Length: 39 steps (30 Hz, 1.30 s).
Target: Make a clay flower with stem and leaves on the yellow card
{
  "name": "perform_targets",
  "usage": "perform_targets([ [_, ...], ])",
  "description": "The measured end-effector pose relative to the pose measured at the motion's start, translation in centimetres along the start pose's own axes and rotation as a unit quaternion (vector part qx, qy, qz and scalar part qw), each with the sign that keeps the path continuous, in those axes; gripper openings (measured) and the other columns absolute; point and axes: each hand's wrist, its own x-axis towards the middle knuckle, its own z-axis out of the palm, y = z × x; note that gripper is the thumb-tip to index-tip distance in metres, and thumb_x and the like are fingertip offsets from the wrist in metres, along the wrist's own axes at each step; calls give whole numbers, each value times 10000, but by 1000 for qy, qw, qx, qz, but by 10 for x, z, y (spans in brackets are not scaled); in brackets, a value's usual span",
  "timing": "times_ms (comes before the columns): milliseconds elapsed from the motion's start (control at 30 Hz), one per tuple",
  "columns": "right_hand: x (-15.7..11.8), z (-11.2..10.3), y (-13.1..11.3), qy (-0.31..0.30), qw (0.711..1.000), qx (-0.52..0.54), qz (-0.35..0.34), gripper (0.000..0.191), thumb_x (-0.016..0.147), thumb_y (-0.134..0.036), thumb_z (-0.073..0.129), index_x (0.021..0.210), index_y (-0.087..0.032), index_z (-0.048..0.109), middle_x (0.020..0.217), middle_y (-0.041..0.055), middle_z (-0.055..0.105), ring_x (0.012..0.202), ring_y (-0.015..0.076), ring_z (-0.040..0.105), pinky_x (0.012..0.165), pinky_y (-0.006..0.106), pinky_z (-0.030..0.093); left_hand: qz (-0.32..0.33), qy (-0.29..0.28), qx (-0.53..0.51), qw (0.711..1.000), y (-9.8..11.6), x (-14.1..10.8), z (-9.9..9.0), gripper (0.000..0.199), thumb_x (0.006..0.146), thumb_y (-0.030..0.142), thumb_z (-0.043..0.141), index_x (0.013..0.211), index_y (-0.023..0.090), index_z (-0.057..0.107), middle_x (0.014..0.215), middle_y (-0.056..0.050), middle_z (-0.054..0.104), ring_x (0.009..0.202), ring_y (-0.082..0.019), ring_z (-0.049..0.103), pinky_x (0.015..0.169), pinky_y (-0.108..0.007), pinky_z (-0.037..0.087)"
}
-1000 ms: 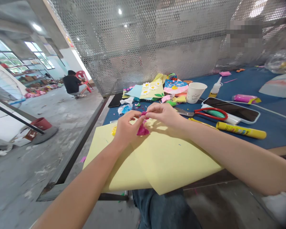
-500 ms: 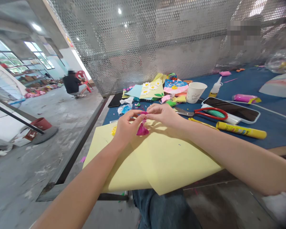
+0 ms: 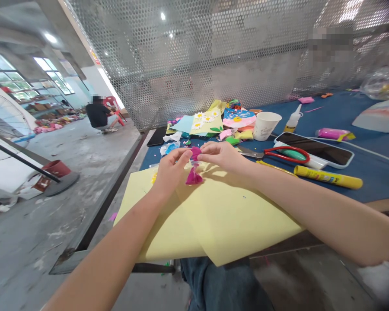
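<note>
Between my two hands is a flattened magenta piece of modelling clay (image 3: pixel 196 153). My left hand (image 3: pixel 172 168) pinches its left edge between thumb and fingers. From the other side, my right hand (image 3: pixel 221 156) grips the right edge with its fingertips. Just below them a clear wrapper holding more magenta clay (image 3: pixel 193 176) lies on the yellow paper sheet (image 3: pixel 181 224). Something small and yellow (image 3: pixel 154 177) shows partly behind my left hand.
Red-handled scissors (image 3: pixel 287 153), a white phone (image 3: pixel 314 149), a yellow glue stick (image 3: pixel 328 176) and a paper cup (image 3: pixel 267 126) lie to the right. Flower craft cards (image 3: pixel 206 121) are behind my hands. A mesh panel (image 3: pixel 194 56) stands behind the table. A person (image 3: pixel 99 114) sits far left.
The magenta clay between my fingertips now shows as a wider, flatter piece, and my hands have moved slightly apart. The wrapper below stays in place.
</note>
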Motion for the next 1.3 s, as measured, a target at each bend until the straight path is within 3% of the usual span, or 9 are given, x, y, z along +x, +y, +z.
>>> perform_targets([
  [233, -1, -1, -4, -3, 999, 32, 22, 186, 734, -368, 718, 830, -209, 729, 845, 33, 707, 793, 172, 641, 732, 310, 489, -2, 12, -22, 1000, 3, -2, 1, 177, 774, 376, 681, 809, 203, 689, 855, -38, 717, 777, -178, 639, 708, -304, 519],
  [367, 0, -1, -6, 21, 997, 60, 31, 146, 708, -330, 724, 718, -186, 697, 789, 20, 688, 773, 159, 624, 739, 298, 479, -17, -7, -38, 999, 2, -2, 2, 210, 792, 413, 666, 814, 206, 697, 848, -36, 724, 775, -178, 647, 672, -290, 522],
  [500, 3, -4, -5, 29, 994, 86, 65, 178, 697, -357, 728, 739, -187, 696, 767, 8, 673, 714, 143, 594, 705, 302, 463, -35, -17, -51, 998, 3, -1, 3, 209, 763, 397, 696, 856, 211, 715, 887, -38, 736, 794, -182, 648, 675, -285, 517],
  [667, -2, -4, -6, -9, 991, 92, 95, 220, 707, -405, 727, 769, -196, 697, 772, 22, 669, 698, 155, 598, 673, 315, 467, -45, -9, -41, 998, 5, -1, 3, 157, 738, 353, 700, 757, 197, 697, 792, -26, 723, 734, -170, 639, 671, -287, 496],
  [933, 1, -4, -6, 13, 994, 82, 74, 190, 679, -369, 753, 726, -192, 702, 754, 17, 671, 707, 154, 598, 726, 335, 468, -84, -28, -39, 995, 6, -3, 5, 215, 684, 380, 735, 797, 200, 706, 792, -32, 727, 724, -186, 650, 656, -299, 491],
  [1133, -6, 2, -8, 2, 984, 144, 108, 204, 724, -373, 722, 847, -214, 689, 786, 9, 674, 702, 162, 626, 659, 319, 487, -55, -23, -29, 998, 5, -3, 5, 198, 719, 386, 699, 759, 193, 681, 742, -20, 696, 698, -170, 628, 641, -281, 467],
  [1300, -1, -1, -9, 17, 996, 66, 62, 146, 687, -306, 743, 729, -179, 685, 778, 18, 679, 736, 153, 603, 712, 302, 457, -30, -3, -23, 999, 4, -3, 6, 215, 738, 403, 685, 781, 192, 679, 781, -22, 697, 717, -170, 622, 662, -284, 478],
])
